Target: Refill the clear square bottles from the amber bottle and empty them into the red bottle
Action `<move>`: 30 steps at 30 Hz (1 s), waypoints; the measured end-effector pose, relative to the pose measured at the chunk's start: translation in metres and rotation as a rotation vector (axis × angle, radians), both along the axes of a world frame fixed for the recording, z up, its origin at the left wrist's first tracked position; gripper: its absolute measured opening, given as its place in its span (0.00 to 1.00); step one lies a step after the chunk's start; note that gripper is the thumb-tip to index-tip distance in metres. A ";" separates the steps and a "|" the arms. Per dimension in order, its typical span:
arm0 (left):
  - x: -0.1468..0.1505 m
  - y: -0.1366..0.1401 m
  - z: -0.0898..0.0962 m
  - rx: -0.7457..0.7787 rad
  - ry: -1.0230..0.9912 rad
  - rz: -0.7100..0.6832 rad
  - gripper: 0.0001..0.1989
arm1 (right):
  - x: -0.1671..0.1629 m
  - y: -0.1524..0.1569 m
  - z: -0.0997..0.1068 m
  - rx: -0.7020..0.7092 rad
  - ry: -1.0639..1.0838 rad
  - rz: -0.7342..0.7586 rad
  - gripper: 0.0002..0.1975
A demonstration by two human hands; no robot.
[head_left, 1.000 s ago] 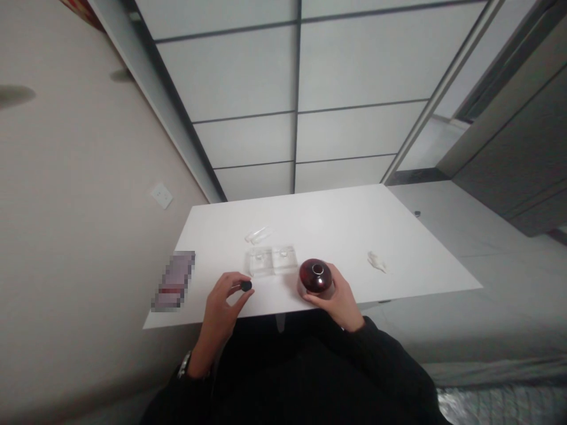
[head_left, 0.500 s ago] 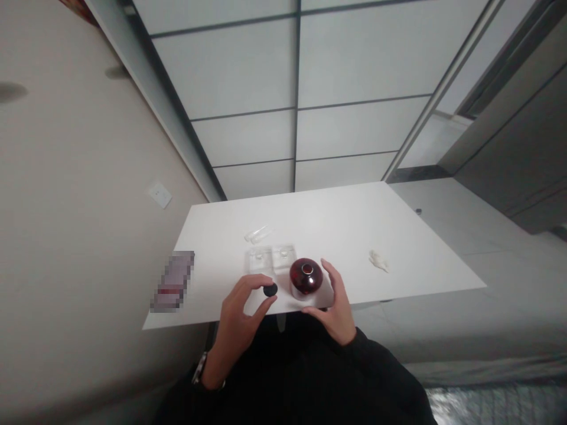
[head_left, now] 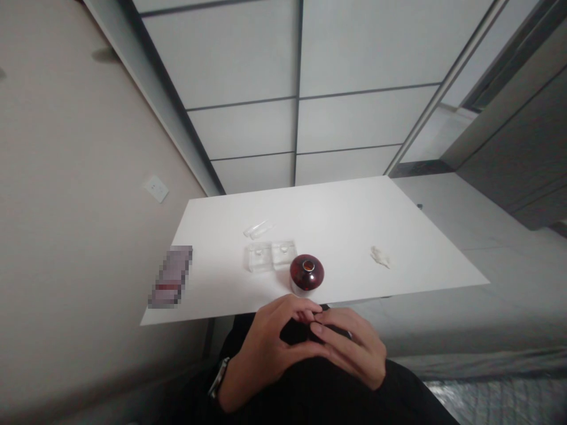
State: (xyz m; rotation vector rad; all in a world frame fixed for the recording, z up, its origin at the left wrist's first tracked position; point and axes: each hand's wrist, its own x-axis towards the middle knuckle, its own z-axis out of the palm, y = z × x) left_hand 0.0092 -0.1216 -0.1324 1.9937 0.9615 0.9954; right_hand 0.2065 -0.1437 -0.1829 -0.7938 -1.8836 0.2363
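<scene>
My left hand (head_left: 272,345) and my right hand (head_left: 358,348) meet in front of my body, just below the near edge of the white table (head_left: 336,236). The fingertips of both are curled together and touch. Whatever lies between them is hidden against my dark clothing; the small black disc is not clearly visible. Just beyond my fingers stands a round jar (head_left: 306,273) with a glossy dark red domed top, a metal-ringed centre and a paler base. Neither hand touches it. Beside it on the left sit two clear square containers (head_left: 271,256).
Two clear tube-like pieces (head_left: 258,229) lie behind the containers. A crumpled whitish tissue or glove (head_left: 380,257) is on the right side. A blurred-out flat item (head_left: 172,277) rests at the left edge, near the wall with a socket (head_left: 156,189).
Both hands have drawn back from the table toward my body and come together. The left held a black disc before; the right has left the jar's side. The jar stays in place.
</scene>
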 end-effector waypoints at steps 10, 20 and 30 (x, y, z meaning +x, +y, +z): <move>-0.051 0.041 -0.029 0.295 0.051 0.392 0.14 | 0.029 0.044 -0.045 -0.342 0.323 -0.451 0.11; -0.093 0.105 -0.111 0.002 0.212 0.322 0.43 | 0.060 0.147 -0.084 -0.642 0.043 -0.348 0.11; -0.095 0.108 -0.128 -0.178 0.130 0.326 0.47 | 0.058 0.143 -0.066 -0.554 0.017 -0.346 0.16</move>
